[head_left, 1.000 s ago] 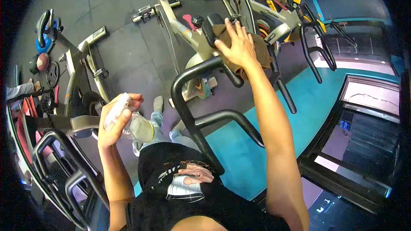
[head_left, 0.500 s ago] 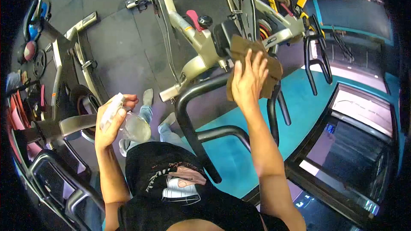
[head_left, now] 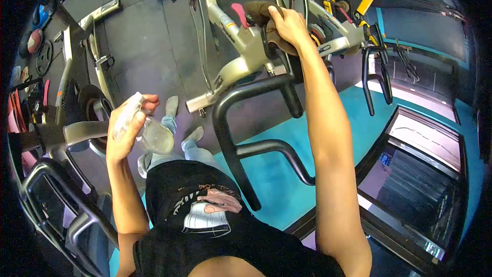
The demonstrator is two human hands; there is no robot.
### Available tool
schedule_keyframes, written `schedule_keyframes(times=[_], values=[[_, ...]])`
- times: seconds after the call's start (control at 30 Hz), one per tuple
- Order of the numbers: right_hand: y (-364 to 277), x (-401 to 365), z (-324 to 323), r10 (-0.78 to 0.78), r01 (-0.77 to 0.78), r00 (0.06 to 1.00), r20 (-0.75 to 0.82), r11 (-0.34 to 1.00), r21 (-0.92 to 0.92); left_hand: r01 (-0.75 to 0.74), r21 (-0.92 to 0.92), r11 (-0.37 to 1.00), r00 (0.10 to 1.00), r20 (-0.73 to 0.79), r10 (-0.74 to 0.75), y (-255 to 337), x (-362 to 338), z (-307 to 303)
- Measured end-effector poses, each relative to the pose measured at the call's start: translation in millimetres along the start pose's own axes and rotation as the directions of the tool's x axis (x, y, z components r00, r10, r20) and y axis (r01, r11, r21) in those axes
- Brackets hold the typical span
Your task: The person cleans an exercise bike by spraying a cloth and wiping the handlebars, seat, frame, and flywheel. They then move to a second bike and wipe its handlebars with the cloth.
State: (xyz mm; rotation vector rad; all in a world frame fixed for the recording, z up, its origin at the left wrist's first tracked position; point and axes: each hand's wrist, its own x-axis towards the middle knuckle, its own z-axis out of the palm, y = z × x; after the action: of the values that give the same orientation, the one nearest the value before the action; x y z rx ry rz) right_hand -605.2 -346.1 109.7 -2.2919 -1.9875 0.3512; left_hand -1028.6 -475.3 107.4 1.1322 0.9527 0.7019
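Note:
My left hand (head_left: 123, 131) is wrapped round a clear spray bottle (head_left: 157, 137) with a white spray head, held tilted at my left side. Some pale liquid shows inside it. In front of me stands an exercise bike (head_left: 233, 72) with a beige frame and black handlebars (head_left: 223, 118). My right hand (head_left: 289, 26) reaches past the handlebars and grips a brown cloth (head_left: 282, 41), pressed against the dark front part of the bike. Fingers and cloth partly hide that part. Just left of the cloth is a pink lever (head_left: 240, 14).
Another exercise bike (head_left: 97, 54) stands close on my left, its black handlebars (head_left: 48, 182) near my left elbow. Further right are a beige bike (head_left: 344, 26) and a yellow one (head_left: 365, 4). A dark-framed window (head_left: 417, 156) lies to the right. Dark mats (head_left: 138, 46) cover the floor.
My right hand has moved up and away from the handlebars with the brown cloth, which is now bunched under it instead of spread flat. The spray bottle stays in my left hand.

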Motion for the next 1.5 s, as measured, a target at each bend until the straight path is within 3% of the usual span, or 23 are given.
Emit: schedule_keyframes(times=[0.13, 0.2, 0.23, 0.43, 0.47, 0.5, 0.53, 0.57, 0.6, 0.67, 0.73, 0.77, 0.83, 0.87, 0.9, 0.93, 1.0, 1.07, 1.1, 1.2, 1.27, 1.37, 1.5], values=[[4.3, -44.9, -11.0, -0.045, 0.071, 0.991, -0.13, 0.977, 0.199, -0.039, 0.06, 0.997, 0.999, -0.005, 0.039, 11.0, -4.5, 5.3], [-3.1, -84.9, -22.8, -0.006, 0.025, 0.996, -0.093, 0.979, 0.204, -0.006, 0.047, 0.999, 1.0, -0.004, 0.006, 13.7, -8.7, 7.6], [9.1, -126.1, -17.1, -0.193, 0.218, 0.965, -0.175, 0.967, 0.132, -0.012, -0.013, 1.0, 1.0, 0.0, 0.012, 6.0, -12.7, 11.2], [-6.0, -257.1, -37.5, -0.164, 0.201, 0.965, -0.205, 0.963, 0.178, -0.019, 0.025, 1.0, 0.997, 0.08, 0.016, 1.3, -22.3, 32.0], [-4.1, -272.6, -44.0, -0.043, 0.102, 0.978, -0.203, 0.951, 0.291, -0.028, 0.029, 0.999, 0.996, 0.081, 0.026, 1.8, -24.8, 34.8], [-1.9, -290.1, -52.8, 0.249, -0.183, 0.965, -0.079, 0.861, 0.475, -0.008, 0.041, 0.999, 0.996, 0.092, 0.004, 2.0, -27.7, 37.6], [-2.1, -298.1, -80.8, 0.555, -0.613, 0.789, 0.262, 0.687, 0.39, 0.014, 0.052, 0.999, 0.995, 0.102, -0.019, 1.7, -31.1, 40.6], [36.5, -327.3, -55.0, 0.602, -0.474, 0.761, 0.242, 0.262, 0.84, 0.006, 0.06, 0.998, 0.996, 0.093, -0.011, 0.7, -34.3, 43.4], [31.2, -335.3, -72.9, 0.619, -0.378, 0.698, 0.359, -0.108, 0.92, 0.0, 0.06, 0.998, 0.996, 0.09, -0.006, 0.0, -38.4, 45.4], [32.6, -345.6, -99.8, 0.761, -0.21, 0.548, 0.347, -0.276, 0.938, 0.034, 0.072, 0.997, 0.997, 0.072, -0.039, -1.7, -47.4, 47.2], [28.4, -341.8, -118.8, 0.796, 0.032, 0.597, 0.104, -0.154, 0.988, 0.034, 0.091, 0.995, 0.996, 0.082, -0.042, -8.8, -54.4, 45.6], [31.5, -335.5, -113.6, 0.8, 0.036, 0.59, 0.108, -0.16, 0.986, 0.036, 0.083, 0.996, 0.996, 0.073, -0.042, -11.3, -57.1, 46.7], [38.2, -304.0, -95.5, 0.621, -0.211, 0.776, -0.113, 0.424, 0.881, 0.043, 0.104, 0.994, 0.997, 0.066, -0.05, -9.4, -59.5, 48.9], [22.4, -275.6, -80.9, 0.496, -0.293, 0.858, -0.137, 0.689, 0.663, 0.045, 0.12, 0.992, 0.995, 0.083, -0.055, -7.2, -60.1, 49.5], [20.5, -249.7, -57.0, 0.38, -0.273, 0.92, -0.098, 0.799, 0.536, 0.049, 0.078, 0.996, 0.994, 0.092, -0.056, -5.7, -61.2, 49.6], [6.1, -223.0, -41.6, 0.362, -0.341, 0.93, 0.058, 0.797, 0.498, 0.051, 0.036, 0.998, 0.993, 0.1, -0.054, -4.4, -61.0, 49.9], [19.0, -188.8, 5.0, 0.424, -0.334, 0.884, -0.198, 0.868, 0.368, 0.047, 0.04, 0.998, 0.993, 0.109, -0.051, -1.6, -61.3, 49.8], [41.6, -185.6, -2.2, 0.297, -0.276, 0.948, 0.114, 0.587, 0.762, 0.088, 0.008, 0.996, 0.991, 0.096, -0.089, 1.6, -63.6, 50.6], [46.9, -189.5, 0.3, 0.232, -0.225, 0.963, 0.14, 0.395, 0.891, 0.065, 0.012, 0.998, 0.992, 0.11, -0.066, -0.7, -59.9, 51.9], [43.7, -194.8, 13.3, 0.311, -0.282, 0.929, 0.202, 0.238, 0.929, 0.055, 0.034, 0.998, 0.99, 0.129, -0.059, -3.8, -45.9, 61.3], [30.7, -212.4, 23.7, 0.414, -0.258, 0.9, 0.135, 0.256, 0.932, 0.008, 0.049, 0.999, 0.984, 0.178, -0.017, -0.2, -34.8, 68.8], [8.6, -238.6, 13.1, 0.481, -0.247, 0.868, -0.128, 0.64, 0.728, -0.02, -0.012, 1.0, 0.975, 0.22, 0.023, 2.9, -20.8, 77.6], [11.7, -261.6, -2.4, 0.461, -0.289, 0.886, -0.057, 0.642, 0.711, -0.087, 0.029, 0.996, 0.978, 0.191, 0.08, 20.6, -7.3, 83.1]])
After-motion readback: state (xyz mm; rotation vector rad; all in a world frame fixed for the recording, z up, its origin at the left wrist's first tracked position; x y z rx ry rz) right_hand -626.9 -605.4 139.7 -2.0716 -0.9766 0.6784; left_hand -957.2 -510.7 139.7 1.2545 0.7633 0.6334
